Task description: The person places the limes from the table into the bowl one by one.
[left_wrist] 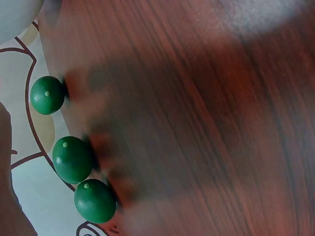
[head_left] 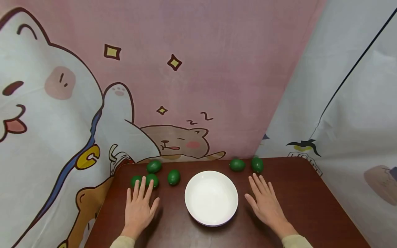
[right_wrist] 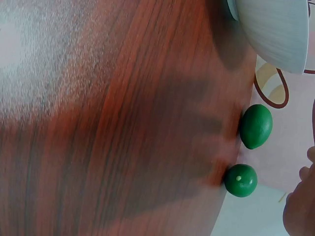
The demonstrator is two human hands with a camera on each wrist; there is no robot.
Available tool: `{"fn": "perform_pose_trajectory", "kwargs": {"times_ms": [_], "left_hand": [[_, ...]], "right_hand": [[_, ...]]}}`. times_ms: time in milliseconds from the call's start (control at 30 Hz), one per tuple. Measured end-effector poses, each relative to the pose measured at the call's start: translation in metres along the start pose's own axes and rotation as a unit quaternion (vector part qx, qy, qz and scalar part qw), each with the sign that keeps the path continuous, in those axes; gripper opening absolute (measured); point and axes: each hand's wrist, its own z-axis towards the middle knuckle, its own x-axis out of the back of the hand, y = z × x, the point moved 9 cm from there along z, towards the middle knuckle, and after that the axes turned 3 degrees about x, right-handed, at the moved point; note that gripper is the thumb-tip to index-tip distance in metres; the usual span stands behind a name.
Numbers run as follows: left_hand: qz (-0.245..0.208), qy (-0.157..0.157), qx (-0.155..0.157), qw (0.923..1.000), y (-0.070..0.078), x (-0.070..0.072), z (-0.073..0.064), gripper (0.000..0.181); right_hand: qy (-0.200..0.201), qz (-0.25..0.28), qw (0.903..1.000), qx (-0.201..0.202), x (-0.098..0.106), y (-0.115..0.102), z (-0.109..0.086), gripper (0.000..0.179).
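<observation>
A round white bowl stands on the table between my two hands. My left hand is spread palm down to its left, holding nothing, with fingertips overlapping two limes in the head view. Another lime lies behind those, and one more lime sits nearer the bowl. On the other side, my right hand hovers with straight fingers and holds nothing. Just past its fingertips is a lime, with a second lime to its left. Both also show in the right wrist view.
The dark red-brown wooden table ends at a pink and white cartoon-printed cloth hanging behind it. Cloth also hangs along the left and right sides. The limes at the back lie close to the far table edge.
</observation>
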Motion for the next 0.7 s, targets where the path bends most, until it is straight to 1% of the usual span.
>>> {"fn": "perform_pose_trajectory", "kwargs": {"times_ms": [167, 367, 500, 567, 700], "left_hand": [[0.001, 0.006, -0.005, 1.0000, 0.003, -0.002, 0.001, 0.075], [-0.004, 0.002, -0.007, 1.0000, 0.007, -0.004, 0.002, 0.073], [-0.009, 0.000, -0.010, 0.9999, 0.009, -0.006, 0.002, 0.072], [-0.013, 0.003, -0.013, 0.9998, 0.011, -0.005, 0.002, 0.072], [-0.033, 0.025, -0.019, 0.9990, 0.013, -0.003, 0.003, 0.071]], "right_hand": [[-0.014, 0.025, 0.9994, -0.019, -0.004, -0.002, -0.001, 0.068], [-0.010, 0.052, 0.9983, -0.027, -0.009, -0.004, -0.004, 0.064], [-0.030, 0.081, 0.9950, -0.049, -0.016, -0.005, -0.009, 0.064], [-0.034, 0.093, 0.9934, -0.058, -0.018, -0.006, -0.011, 0.064], [-0.032, 0.121, 0.9899, -0.067, -0.020, -0.011, -0.010, 0.064]]}}
